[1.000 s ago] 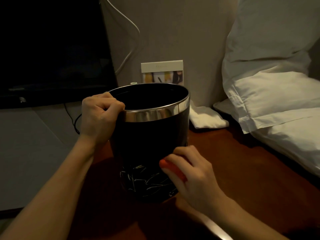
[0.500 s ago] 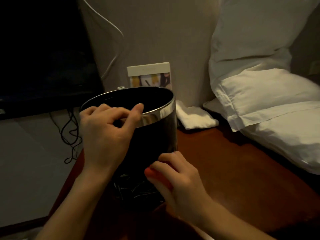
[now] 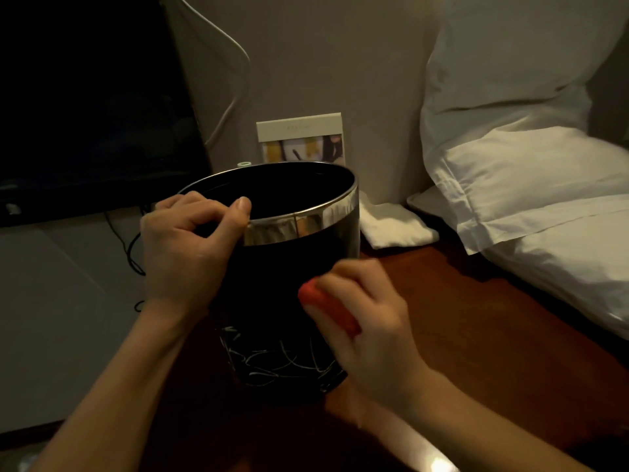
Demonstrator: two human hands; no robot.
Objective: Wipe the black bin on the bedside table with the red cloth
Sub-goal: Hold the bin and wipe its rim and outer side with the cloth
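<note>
Moved: right hand (image 3: pixel 371 321), fingers curled round red cloth (image 3: pixel 328 308), now higher on black bin (image 3: pixel 289 267); bin upright on table (image 3: pixel 476 335). Left hand (image 3: pixel 187 250) apparently pinching rim.

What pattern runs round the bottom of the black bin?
Thin pale scribbled lines on black, below a plain black wall, on the black bin. Seen in the head view.

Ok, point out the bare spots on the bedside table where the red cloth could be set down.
Bare wood of the dark wooden bedside table lies right of the black metal-rimmed bin, bordered by the white pillows and folded white towel. Crowded: the front, where the left hand and right hand, holding the red cloth, work.
</note>
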